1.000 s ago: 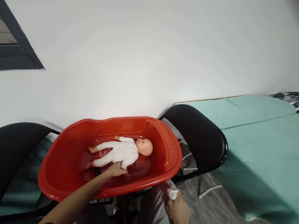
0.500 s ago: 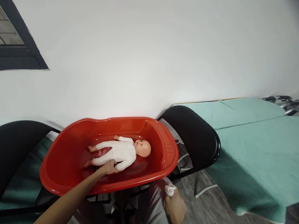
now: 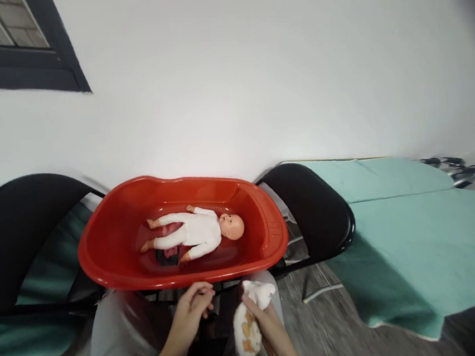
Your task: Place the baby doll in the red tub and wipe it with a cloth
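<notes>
A baby doll point(image 3: 196, 233) in a white suit lies on its back in a red plastic tub point(image 3: 115, 265), head to the right. My right hand point(image 3: 268, 323) holds a small white cloth with orange marks point(image 3: 248, 322) just in front of the tub, above my lap. My left hand point(image 3: 191, 311) hovers beside it, left of the cloth, fingers loosely curled and holding nothing. Both hands are outside the tub, near its front rim.
The tub rests on black chairs point(image 3: 316, 215), with another black chair back point(image 3: 11, 233) at the left. A bed with a teal sheet point(image 3: 420, 239) fills the right side. A white wall stands behind, and a dark window frame point(image 3: 19, 48) shows at the top left.
My left hand has left the doll and drawn back out of the tub to my lap. My right hand has lifted the cloth up and toward the left hand.
</notes>
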`<state>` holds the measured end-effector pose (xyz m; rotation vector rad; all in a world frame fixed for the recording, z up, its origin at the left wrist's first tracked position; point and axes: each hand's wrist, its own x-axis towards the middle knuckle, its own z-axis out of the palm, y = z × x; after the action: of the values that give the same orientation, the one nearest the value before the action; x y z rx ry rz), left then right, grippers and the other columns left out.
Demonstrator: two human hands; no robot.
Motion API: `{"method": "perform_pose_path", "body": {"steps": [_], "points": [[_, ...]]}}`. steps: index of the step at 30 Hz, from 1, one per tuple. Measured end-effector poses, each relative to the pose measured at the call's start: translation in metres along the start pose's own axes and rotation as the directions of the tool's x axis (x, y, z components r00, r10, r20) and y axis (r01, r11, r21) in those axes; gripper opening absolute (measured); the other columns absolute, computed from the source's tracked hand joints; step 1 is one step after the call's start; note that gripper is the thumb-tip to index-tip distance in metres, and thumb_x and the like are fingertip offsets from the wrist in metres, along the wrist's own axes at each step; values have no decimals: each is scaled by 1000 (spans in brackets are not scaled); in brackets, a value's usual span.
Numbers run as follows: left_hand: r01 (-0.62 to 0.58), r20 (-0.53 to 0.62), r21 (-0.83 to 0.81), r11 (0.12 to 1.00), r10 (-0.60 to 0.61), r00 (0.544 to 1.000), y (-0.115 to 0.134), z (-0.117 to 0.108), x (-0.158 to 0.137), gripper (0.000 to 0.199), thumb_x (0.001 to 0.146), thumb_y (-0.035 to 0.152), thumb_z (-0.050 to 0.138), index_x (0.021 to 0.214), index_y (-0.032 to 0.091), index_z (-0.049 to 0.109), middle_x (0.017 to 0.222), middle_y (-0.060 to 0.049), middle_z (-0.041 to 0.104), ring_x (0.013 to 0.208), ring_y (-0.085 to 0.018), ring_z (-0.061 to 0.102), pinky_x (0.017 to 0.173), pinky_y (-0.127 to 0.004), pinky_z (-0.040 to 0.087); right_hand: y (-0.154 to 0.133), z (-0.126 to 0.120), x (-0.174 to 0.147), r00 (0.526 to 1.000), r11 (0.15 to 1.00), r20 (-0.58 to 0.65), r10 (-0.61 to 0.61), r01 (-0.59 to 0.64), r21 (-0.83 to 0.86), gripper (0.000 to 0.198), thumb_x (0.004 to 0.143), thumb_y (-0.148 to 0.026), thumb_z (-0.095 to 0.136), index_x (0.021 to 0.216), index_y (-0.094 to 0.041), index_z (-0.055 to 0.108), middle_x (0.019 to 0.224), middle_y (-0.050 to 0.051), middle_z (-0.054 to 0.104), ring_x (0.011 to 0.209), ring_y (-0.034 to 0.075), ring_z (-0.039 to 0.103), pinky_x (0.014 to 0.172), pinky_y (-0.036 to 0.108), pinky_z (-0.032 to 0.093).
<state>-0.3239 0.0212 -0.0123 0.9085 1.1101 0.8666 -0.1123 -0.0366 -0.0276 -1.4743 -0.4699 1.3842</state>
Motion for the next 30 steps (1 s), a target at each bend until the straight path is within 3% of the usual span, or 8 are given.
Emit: {"method": "perform_pose_path", "body": {"steps": [2,4,7,9,14,18,21,30], "points": [[177,137,-170,969,-155,978,-15,9,-22,70,66,71,87,113,21,74,118,-11,73,99,-24,70,76,-29,54,-11,33,-20,991,993,104,79,-88,80,79,72,-60,88,132,-18,59,112,10,74,102,29,73,89,37,60],[300,252,-320,899,-224,942,-23,10,-33,75,68,69,87,126,24,71,130,-11,70,117,-29,67,91,-36,56,-21,61,-29,987,988,137,87,-102,112,80,67,-59,91,129,-17,61,107,10,75,97,27,72,85,36,59],[348,333,-459,818,-204,921,-18,0,-39,74,78,65,82,137,24,66,133,-13,70,120,-31,67,97,-41,55,-26,89,-30,984,993,174,44,-62,101,77,67,-57,93,125,-16,63,108,9,74,96,25,71,83,33,58],[327,342,-454,829,-177,923,-7,-12,-40,74,78,60,84,139,23,65,133,-13,70,117,-31,68,97,-40,55,-26,99,-28,977,998,213,7,-21,60,72,70,-56,91,123,-15,64,108,9,74,96,24,70,83,32,57],[261,259,-262,929,-192,946,14,-34,-40,70,73,42,92,136,21,67,127,-9,72,113,-26,68,94,-32,53,-27,105,-27,974,996,219,-62,74,-47,71,70,-55,90,123,-13,66,116,11,73,105,26,68,93,35,56],[192,190,-172,966,-159,969,13,-41,-37,48,74,47,89,107,15,75,100,-5,76,89,-18,67,81,-25,51,-27,101,-25,974,992,221,-58,81,-96,72,69,-54,91,123,-13,67,118,11,73,106,27,68,94,38,56],[147,118,-144,978,-131,984,13,-46,-36,42,73,48,88,89,15,70,84,-1,71,78,-14,61,73,-22,47,-25,97,-23,957,984,287,-45,91,-152,64,73,-54,89,117,-12,70,113,11,75,106,29,69,96,40,56],[88,13,-246,965,-87,996,27,-55,-37,42,70,45,89,94,17,70,93,-2,69,86,-16,61,76,-22,48,-24,92,-26,939,994,339,-64,91,-64,63,76,-47,89,127,-17,69,125,10,73,116,31,69,105,47,56]]}}
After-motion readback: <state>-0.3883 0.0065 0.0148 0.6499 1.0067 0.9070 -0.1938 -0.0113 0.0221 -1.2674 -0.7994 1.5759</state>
